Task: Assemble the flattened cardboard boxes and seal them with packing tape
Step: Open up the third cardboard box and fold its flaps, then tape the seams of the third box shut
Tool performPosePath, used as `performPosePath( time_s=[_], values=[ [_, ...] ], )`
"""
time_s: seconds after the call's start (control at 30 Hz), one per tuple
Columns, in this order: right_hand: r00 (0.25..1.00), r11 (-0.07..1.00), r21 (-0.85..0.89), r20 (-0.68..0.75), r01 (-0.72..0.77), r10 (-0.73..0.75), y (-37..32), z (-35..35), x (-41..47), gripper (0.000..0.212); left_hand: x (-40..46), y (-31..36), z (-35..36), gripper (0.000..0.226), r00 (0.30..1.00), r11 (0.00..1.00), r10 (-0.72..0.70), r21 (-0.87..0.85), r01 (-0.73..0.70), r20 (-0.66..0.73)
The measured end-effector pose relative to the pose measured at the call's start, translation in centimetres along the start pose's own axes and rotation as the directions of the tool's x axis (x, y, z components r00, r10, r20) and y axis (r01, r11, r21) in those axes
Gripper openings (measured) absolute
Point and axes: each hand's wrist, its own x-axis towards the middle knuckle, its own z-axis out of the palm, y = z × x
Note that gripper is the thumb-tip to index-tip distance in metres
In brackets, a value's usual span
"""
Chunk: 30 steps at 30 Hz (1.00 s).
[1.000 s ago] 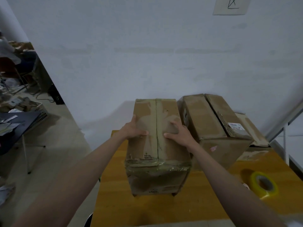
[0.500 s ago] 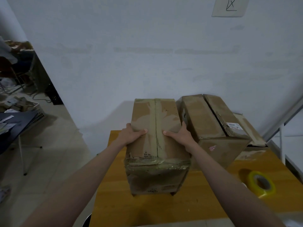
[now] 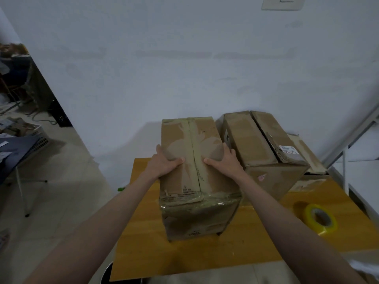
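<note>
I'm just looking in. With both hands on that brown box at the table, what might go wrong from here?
1. The left hand and right hand grip the worn brown cardboard box only by its sides; its crumpled near end could buckle or slip if lifted.
2. It stands close beside the second brown cardboard box, so shifting it rightward may knock that one.
3. The yellow roll of packing tape lies near the wooden table's right edge; a bump might send it off.

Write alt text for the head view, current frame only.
Two bare hands, left and right, grip the sides of a worn brown cardboard box with closed top flaps, standing on a wooden table. A second brown cardboard box sits to its right by a white wall; a yellow packing tape roll lies nearer the right edge.
</note>
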Motion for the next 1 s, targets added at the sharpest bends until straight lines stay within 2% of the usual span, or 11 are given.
performPosePath(
  time_s=[0.1, 0.17, 0.27, 0.37, 0.6, 0.8, 0.9, 1.0],
  values=[
    [0.996, 0.991, -0.109, -0.030, 0.076, -0.080, -0.2, -0.1, -0.1, 0.100, -0.2, 0.9, -0.4, 0.112, 0.990, 0.965, 0.122, 0.243, -0.103, -0.065],
    [0.988, 0.975, -0.175, -0.036, 0.139, -0.147, -0.5, -0.4, -0.1, 0.088, -0.2, 1.8, -0.8, 0.100, 0.973, 0.906, 0.226, 0.379, -0.190, -0.051],
    [0.974, 0.944, -0.264, -0.051, 0.199, -0.219, -1.1, -1.0, 0.0, 0.071, -0.2, 3.6, -1.2, 0.079, 0.936, 0.823, 0.353, 0.477, -0.307, -0.006],
    [0.963, 0.927, -0.295, -0.070, 0.231, -0.262, -1.8, -1.8, -0.2, 0.063, -0.4, 5.7, -1.3, 0.071, 0.900, 0.754, 0.435, 0.537, -0.378, 0.022],
    [0.955, 0.936, -0.326, -0.215, 0.129, -0.207, -0.9, -6.2, -2.6, 0.064, -0.2, 11.3, 1.1, 0.068, 0.824, 0.646, 0.546, 0.550, -0.529, 0.152],
    [0.888, 0.967, -0.232, -0.459, -0.102, -0.016, 6.6, -11.6, -8.3, 0.064, -2.3, 18.4, 10.1, 0.061, 0.648, 0.492, 0.681, 0.442, -0.750, 0.340],
    [0.855, 0.954, -0.207, -0.511, -0.220, 0.086, 11.3, -13.6, -11.1, 0.063, -4.8, 21.5, 15.4, 0.064, 0.577, 0.437, 0.703, 0.389, -0.811, 0.415],
    [0.831, 0.936, -0.193, -0.536, -0.294, 0.150, 15.8, -15.1, -12.4, 0.061, -6.6, 23.5, 20.3, 0.055, 0.512, 0.398, 0.730, 0.327, -0.857, 0.454]
  ],
)
